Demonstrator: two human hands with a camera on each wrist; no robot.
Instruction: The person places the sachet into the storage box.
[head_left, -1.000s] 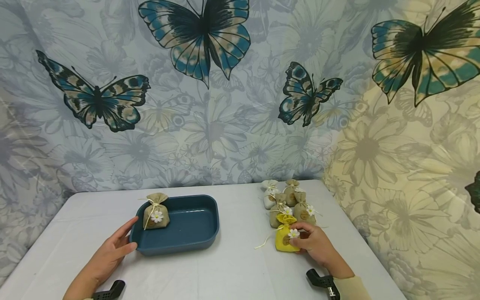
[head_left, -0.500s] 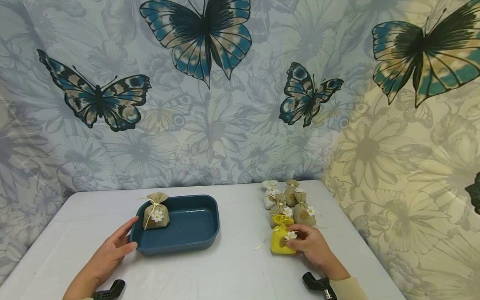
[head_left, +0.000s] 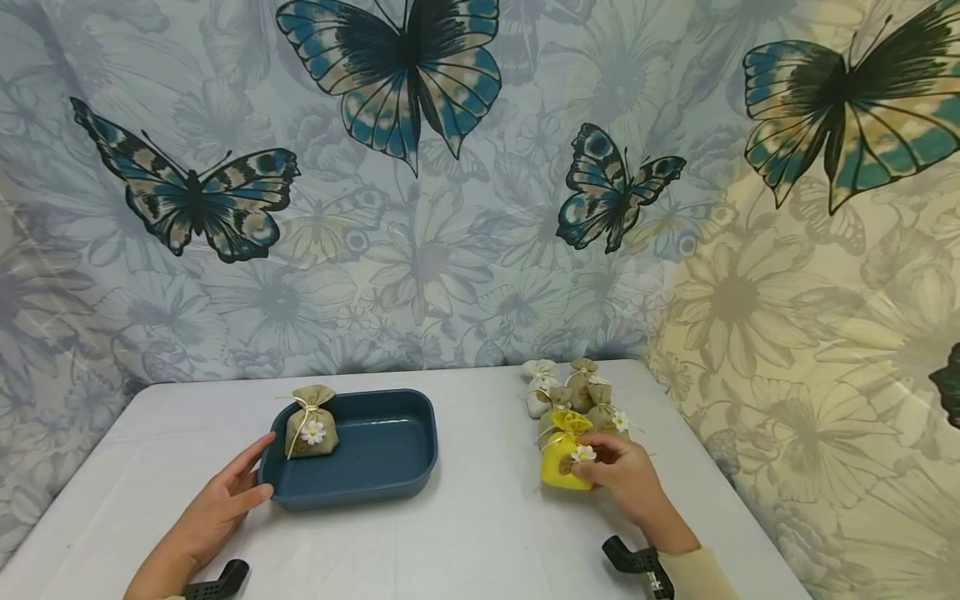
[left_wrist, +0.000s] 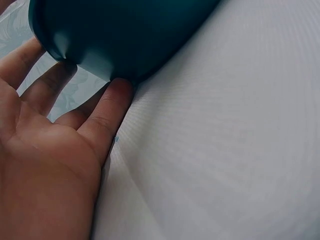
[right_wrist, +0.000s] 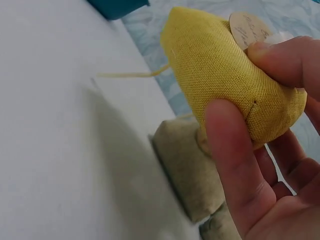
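My right hand (head_left: 630, 475) pinches a small yellow cloth sachet (head_left: 558, 463) between thumb and fingers. The sachet has a tied neck, a white flower and a round tag (right_wrist: 246, 30). In the right wrist view it hangs above the white table, its shadow falling below it. At the left, my left hand (head_left: 225, 504) touches the outer left wall of a blue rectangular dish (head_left: 360, 497) with fairly straight fingertips. Inside the dish's left end leans a beige sachet (head_left: 303, 425), with a white flower and a string.
Behind the yellow sachet stand several more sachets, among them a white sachet (head_left: 537, 400) and a beige sachet (head_left: 581, 387). White cloth covers the table (head_left: 420, 550). A butterfly-print backdrop (head_left: 450, 275) rises at its back edge.
The yellow sachet, gripped by my right hand, has shifted a little left and then risen from the table, now covering more of the beige sachet behind. My left hand stays at the dish.
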